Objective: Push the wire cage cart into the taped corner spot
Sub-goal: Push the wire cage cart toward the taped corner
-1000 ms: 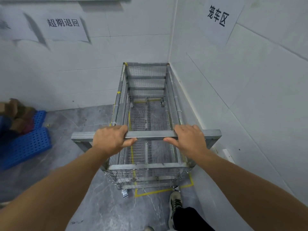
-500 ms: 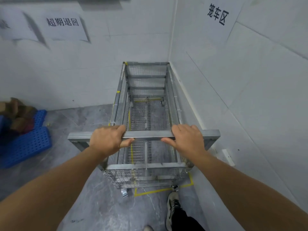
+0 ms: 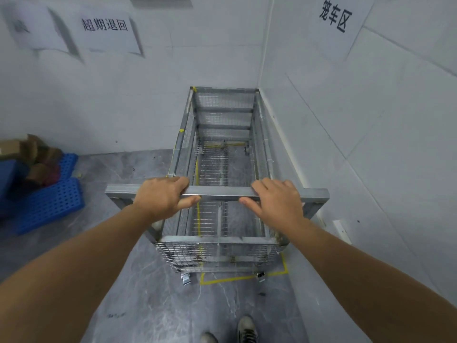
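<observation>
Lying far off to the left of the grip, a blue perforated plastic pallet (image 3: 49,201) sits on the grey floor with brown cardboard boxes (image 3: 32,154) piled on it against the back wall. Nearer in, the person's left hand (image 3: 162,198) is clenched around the cart's metal handle bar (image 3: 218,192), fingers curled over the top and thumb tucked underneath. Between the two hands the bar is bare, and beyond it the wire cage cart (image 3: 222,154) runs away from the grip, its far end reaching the corner where the two white walls meet. Below the grip, yellow floor tape (image 3: 237,278) shows just outside the cart's near end, by the casters. The right hand (image 3: 278,203) also grasps the bar, fingers draped over the top and thumb under. Right of that hand the cart's side runs close along the right wall, which carries a paper sign (image 3: 336,17) high up.
</observation>
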The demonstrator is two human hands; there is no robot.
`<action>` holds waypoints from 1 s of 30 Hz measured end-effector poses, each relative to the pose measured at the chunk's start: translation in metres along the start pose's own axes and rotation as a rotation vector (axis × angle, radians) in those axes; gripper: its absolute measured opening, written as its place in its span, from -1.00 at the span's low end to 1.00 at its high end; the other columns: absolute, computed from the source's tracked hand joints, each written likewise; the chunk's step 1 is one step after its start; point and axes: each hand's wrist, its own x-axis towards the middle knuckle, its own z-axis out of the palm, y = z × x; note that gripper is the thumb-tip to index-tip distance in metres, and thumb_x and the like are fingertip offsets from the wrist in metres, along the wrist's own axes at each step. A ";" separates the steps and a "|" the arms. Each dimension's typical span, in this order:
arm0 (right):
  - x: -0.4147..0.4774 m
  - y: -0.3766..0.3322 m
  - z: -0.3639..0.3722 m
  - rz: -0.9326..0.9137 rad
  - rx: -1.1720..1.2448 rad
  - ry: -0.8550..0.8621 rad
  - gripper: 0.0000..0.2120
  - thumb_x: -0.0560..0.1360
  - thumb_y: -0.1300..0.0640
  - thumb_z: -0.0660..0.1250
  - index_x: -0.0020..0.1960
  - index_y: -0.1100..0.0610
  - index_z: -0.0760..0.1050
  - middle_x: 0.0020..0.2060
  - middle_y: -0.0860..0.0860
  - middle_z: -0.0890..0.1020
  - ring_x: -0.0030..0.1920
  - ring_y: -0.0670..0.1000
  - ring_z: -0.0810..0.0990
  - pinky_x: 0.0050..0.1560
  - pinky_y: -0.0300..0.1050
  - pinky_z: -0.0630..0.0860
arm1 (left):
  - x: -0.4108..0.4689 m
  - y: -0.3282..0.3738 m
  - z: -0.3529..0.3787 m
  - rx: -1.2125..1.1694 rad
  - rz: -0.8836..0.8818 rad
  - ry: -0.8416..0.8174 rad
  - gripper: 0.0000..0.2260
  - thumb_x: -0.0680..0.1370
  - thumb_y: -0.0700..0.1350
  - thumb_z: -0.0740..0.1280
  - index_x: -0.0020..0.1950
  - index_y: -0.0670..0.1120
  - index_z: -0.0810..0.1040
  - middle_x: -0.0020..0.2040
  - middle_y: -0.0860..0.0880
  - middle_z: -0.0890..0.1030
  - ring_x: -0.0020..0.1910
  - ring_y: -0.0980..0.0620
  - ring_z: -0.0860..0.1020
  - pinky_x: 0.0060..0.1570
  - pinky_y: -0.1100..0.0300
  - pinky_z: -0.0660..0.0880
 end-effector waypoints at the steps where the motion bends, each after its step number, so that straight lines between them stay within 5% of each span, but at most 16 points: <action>1: -0.001 -0.002 0.000 -0.004 0.006 -0.018 -0.45 0.54 -0.37 -0.06 0.03 0.02 0.48 -0.16 -0.03 0.58 -0.15 0.08 0.53 -0.10 0.02 0.36 | -0.001 0.000 0.000 -0.010 0.012 -0.009 -0.47 0.45 0.45 -0.13 -0.17 0.03 0.32 -0.32 0.06 0.45 -0.39 0.03 0.43 -0.46 0.18 0.29; 10: -0.009 -0.037 0.004 0.147 -0.013 -0.022 -0.56 0.54 -0.31 0.05 0.30 -0.14 0.40 -0.01 -0.04 0.55 0.03 0.10 0.46 0.15 0.10 0.25 | -0.005 -0.011 -0.012 -0.160 0.145 -0.084 -0.63 0.58 0.25 0.06 0.28 0.09 0.38 0.08 0.04 0.58 -0.06 -0.04 0.57 -0.19 0.07 0.45; 18: -0.009 -0.044 0.005 0.226 -0.024 0.024 -0.64 0.55 -0.28 0.09 0.19 -0.12 0.45 -0.04 -0.06 0.54 0.04 0.07 0.43 0.19 0.08 0.21 | -0.008 -0.010 0.003 -0.036 0.115 0.006 -0.60 0.59 0.27 -0.06 0.10 0.02 0.38 -0.09 -0.01 0.59 -0.16 -0.07 0.56 -0.12 -0.01 0.49; 30: -0.013 -0.039 0.019 0.175 -0.061 0.155 -0.65 0.55 -0.28 0.16 0.13 -0.06 0.46 -0.11 -0.01 0.53 -0.05 0.11 0.43 0.12 0.10 0.26 | -0.004 -0.010 0.002 -0.015 0.062 0.003 -0.55 0.54 0.36 -0.07 -0.03 0.03 0.38 -0.24 0.07 0.53 -0.37 0.03 0.47 -0.47 0.17 0.33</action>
